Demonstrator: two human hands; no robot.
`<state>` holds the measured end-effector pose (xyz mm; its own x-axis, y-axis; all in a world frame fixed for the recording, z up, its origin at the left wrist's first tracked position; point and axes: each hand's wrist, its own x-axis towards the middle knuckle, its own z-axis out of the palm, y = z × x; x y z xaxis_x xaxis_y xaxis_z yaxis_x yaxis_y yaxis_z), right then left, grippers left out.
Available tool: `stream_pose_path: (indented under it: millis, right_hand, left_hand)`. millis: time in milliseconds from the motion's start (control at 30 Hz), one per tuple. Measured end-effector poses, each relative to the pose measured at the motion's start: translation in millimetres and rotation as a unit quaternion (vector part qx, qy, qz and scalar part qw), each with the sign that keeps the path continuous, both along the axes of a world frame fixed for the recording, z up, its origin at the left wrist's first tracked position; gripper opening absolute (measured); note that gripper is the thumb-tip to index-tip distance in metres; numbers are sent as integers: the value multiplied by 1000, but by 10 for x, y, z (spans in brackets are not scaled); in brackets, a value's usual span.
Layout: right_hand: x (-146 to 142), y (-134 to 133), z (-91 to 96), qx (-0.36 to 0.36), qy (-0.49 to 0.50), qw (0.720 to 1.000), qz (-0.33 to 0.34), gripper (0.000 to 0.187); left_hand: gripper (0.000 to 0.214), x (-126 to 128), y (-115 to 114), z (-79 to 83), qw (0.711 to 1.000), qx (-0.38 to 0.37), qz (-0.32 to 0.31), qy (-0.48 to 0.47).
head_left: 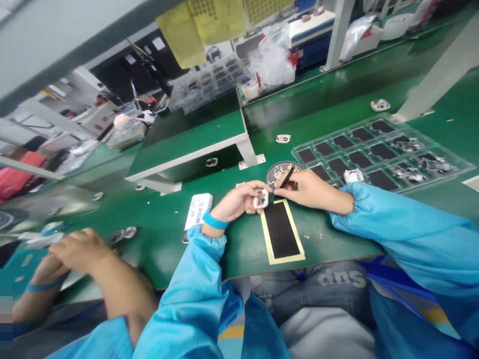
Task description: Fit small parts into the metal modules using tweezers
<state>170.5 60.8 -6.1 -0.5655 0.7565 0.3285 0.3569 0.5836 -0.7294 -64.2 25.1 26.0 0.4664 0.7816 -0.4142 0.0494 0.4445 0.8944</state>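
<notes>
My left hand is closed round a small white plastic housing, its open side showing dark parts within. In my right hand is a pair of black tweezers, pinched like a pen, tips pointing down by the housing. Whether the tips hold anything is too small to tell. Just behind my hands stands a round dish of small tan pieces, partly hidden by my right hand. Below my hands lies a black pad with a yellow border.
On the right lies a clear compartment tray with white and metallic parts in some pockets. A white box rests left of my left hand. A raised green shelf stands behind. At far left are a co-worker's hands.
</notes>
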Motion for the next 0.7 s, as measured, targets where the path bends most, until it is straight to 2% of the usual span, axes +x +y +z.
stream_pose_path:
  millis: [133, 233, 333, 533, 700]
  right_hand:
    - [-11, -5, -24, -1, 2, 1000, -10, 17]
    - [-20, -26, -10, -17, 14, 1000, -9, 16]
    - [-18, -51, 28, -26, 25, 999, -20, 17]
    - [-15, -74, 70, -2, -8, 1000, -28, 21]
    - [-39, -84, 60, -54, 6, 998, -38, 19]
  left_hand:
    - [28, -1, -169, -126, 985, 82, -67, 133]
    - [31, 1, -250, -198, 964, 157, -60, 206]
    - [33, 29, -275, -221, 946, 197, -49, 253]
    - [31, 74, -302, -198, 939, 219, -23, 266]
    - [33, 67, -312, -227, 946, 203, -22, 252]
